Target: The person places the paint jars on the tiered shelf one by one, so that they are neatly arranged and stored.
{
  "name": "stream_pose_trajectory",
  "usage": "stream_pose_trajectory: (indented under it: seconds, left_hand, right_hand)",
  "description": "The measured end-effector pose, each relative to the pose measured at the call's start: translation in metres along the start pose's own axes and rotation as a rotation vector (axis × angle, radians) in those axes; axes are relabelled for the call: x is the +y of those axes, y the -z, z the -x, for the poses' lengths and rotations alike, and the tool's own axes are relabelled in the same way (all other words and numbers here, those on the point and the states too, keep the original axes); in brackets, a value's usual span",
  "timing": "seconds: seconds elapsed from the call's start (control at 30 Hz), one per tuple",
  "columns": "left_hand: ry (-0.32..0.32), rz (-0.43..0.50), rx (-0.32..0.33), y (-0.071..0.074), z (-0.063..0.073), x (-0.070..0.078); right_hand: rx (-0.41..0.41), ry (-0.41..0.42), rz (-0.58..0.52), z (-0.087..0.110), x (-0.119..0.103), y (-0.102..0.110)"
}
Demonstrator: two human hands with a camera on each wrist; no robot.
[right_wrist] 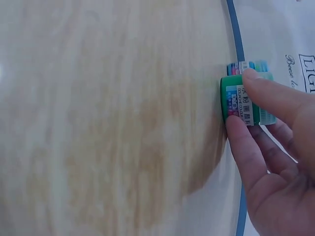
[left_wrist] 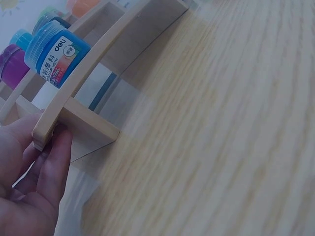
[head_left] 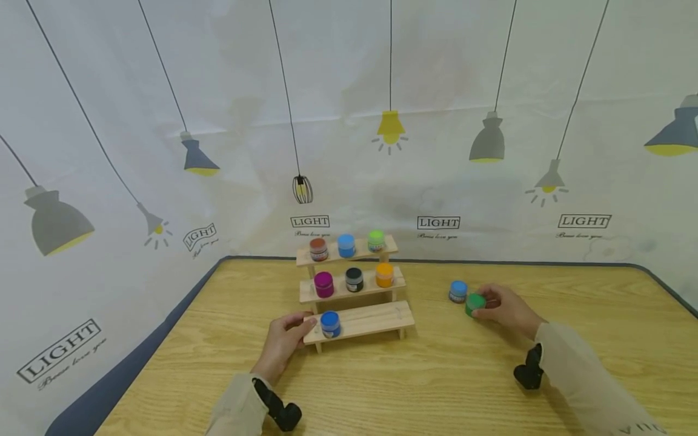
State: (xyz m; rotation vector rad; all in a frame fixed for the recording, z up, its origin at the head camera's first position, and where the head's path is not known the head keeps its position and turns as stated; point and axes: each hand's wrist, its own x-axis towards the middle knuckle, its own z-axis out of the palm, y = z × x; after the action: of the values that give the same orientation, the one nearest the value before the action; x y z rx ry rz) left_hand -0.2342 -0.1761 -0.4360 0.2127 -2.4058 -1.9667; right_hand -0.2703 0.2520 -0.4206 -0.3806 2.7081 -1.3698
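A three-step wooden display rack (head_left: 371,319) stands on the table. My left hand (head_left: 283,342) pinches the left end of its lowest step, thumb on top and fingers beneath, as the left wrist view shows. Close to that thumb sits a blue paint jar (head_left: 330,324), the only jar on this step. Off to the right, my right hand (head_left: 504,309) grips a green paint jar (right_wrist: 238,101) between thumb and fingers. Just behind the green jar is another blue paint jar (head_left: 458,291) on the table. Whether the green jar touches the tabletop I cannot tell.
The middle step holds a purple jar (head_left: 324,284), a black jar (head_left: 354,280) and an orange jar (head_left: 384,275). On the top step are a brown jar (head_left: 319,249), a light blue jar (head_left: 346,246) and a light green jar (head_left: 376,241). A lamp-printed curtain (head_left: 349,163) hangs behind the wooden table (head_left: 382,387).
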Motion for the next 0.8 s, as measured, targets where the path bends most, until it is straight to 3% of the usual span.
stream_pose_trajectory:
  seconds: [0.6,0.8]
  left_hand:
    - [-0.004,-0.015,-0.001,-0.0001,-0.0009,-0.0006]
    - [-0.005,-0.016,-0.002,0.0,-0.0003,0.0002]
  right_hand:
    - [-0.116,0.019,-0.062,0.0045,-0.0013,-0.0039]
    - [-0.101,0.004,-0.048,0.0037,-0.0021,-0.005]
